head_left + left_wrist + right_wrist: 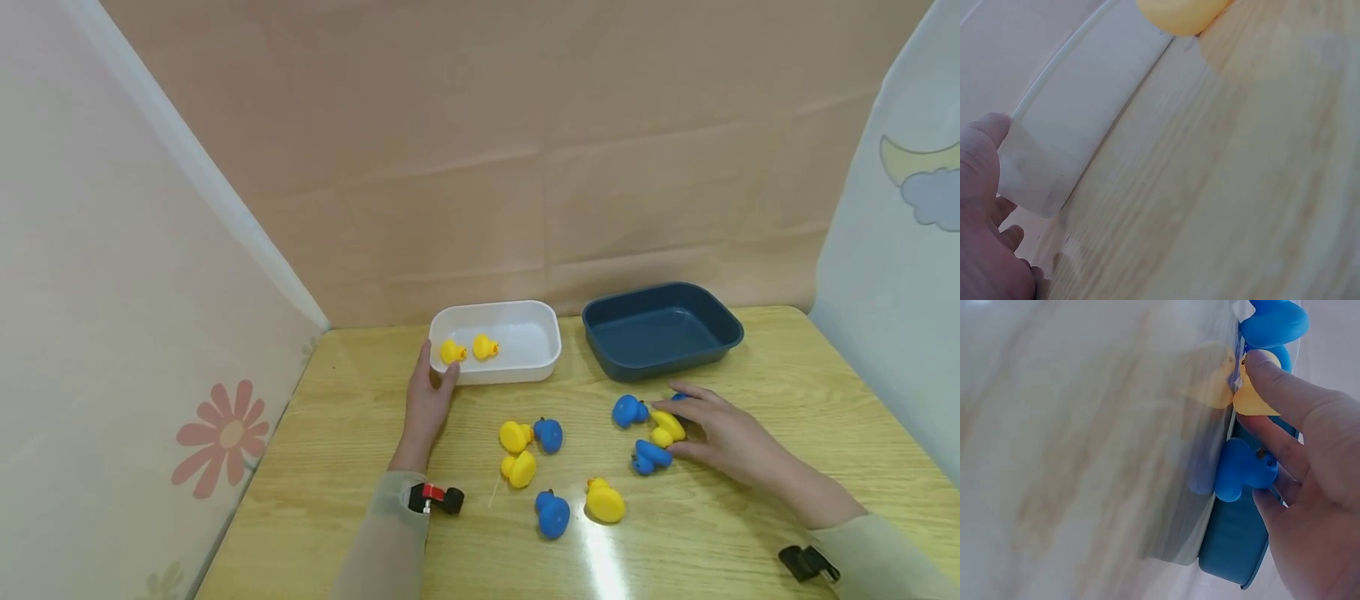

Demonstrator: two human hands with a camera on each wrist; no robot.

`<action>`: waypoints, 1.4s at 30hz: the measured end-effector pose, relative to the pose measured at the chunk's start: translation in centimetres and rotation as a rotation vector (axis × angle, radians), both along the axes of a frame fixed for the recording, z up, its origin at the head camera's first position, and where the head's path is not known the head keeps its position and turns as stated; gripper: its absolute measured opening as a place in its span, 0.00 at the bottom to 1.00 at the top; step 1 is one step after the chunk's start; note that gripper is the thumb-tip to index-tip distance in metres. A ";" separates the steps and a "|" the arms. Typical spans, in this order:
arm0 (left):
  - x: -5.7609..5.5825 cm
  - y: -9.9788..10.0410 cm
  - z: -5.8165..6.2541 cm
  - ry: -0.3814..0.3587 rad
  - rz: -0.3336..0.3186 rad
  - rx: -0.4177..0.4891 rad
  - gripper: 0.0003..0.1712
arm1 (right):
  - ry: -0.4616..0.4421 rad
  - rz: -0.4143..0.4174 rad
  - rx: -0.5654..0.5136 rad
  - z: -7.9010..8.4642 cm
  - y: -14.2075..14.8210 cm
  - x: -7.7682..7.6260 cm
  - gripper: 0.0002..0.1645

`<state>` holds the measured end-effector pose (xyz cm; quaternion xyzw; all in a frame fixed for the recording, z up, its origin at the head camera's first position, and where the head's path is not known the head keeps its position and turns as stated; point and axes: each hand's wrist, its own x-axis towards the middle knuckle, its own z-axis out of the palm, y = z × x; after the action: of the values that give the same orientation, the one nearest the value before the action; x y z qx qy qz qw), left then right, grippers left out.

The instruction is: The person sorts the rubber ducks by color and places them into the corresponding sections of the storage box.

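Observation:
At the back middle, a white plastic tub (497, 377) holds a yellow rubber duck (452, 352) and a second yellow duck (485, 347). My left hand (429, 403) grips the tub's near left corner, thumb (994, 127) at the front rim and fingers round the side. My right hand (723, 433) pinches a yellow rubber duck (1252, 395) between thumb and fingers, in front of the dark blue tub (663, 367). By its other fingers is a blue duck (1238, 470); two more blue ducks, one (628, 412) and another (650, 457), lie left of the hand.
Between the hands lie several ducks: two yellow ones (517, 469) beside a blue one (549, 435), and nearer the front a blue duck (553, 515) and a yellow duck (604, 502). Paper-covered walls stand behind and at both sides of the wooden table (337, 467).

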<state>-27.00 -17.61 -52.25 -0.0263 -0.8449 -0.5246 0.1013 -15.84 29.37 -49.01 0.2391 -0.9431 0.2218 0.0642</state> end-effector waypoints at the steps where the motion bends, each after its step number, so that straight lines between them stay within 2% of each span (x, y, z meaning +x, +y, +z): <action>1: 0.0 0.0 0.0 -0.002 0.003 0.000 0.48 | 0.000 -0.006 0.001 0.0 0.0 0.0 0.39; 10: 0.1 0.1 0.1 -0.022 0.008 -0.004 0.48 | 0.079 -0.044 -0.012 0.7 -0.2 0.1 0.38; 16: 0.3 0.0 0.1 -0.022 0.016 -0.002 0.48 | 0.156 -0.053 -0.029 2.1 -1.4 -0.3 0.37; 21: 0.2 0.0 0.1 -0.026 0.015 -0.001 0.47 | 0.166 -0.070 -0.051 3.2 -2.9 -0.7 0.36; 31: 0.1 0.1 -0.1 -0.032 0.018 0.001 0.48 | 0.208 -0.076 -0.107 4.7 -5.9 -2.3 0.34; 42: 0.1 0.2 -0.1 -0.023 0.023 -0.003 0.48 | 0.155 -0.128 -0.064 6.3 -10.0 -5.1 0.33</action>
<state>-26.92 -17.45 -52.37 -0.0105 -0.8469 -0.5226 0.0976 -20.91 19.39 -42.68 0.1926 -0.9411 0.2284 0.1585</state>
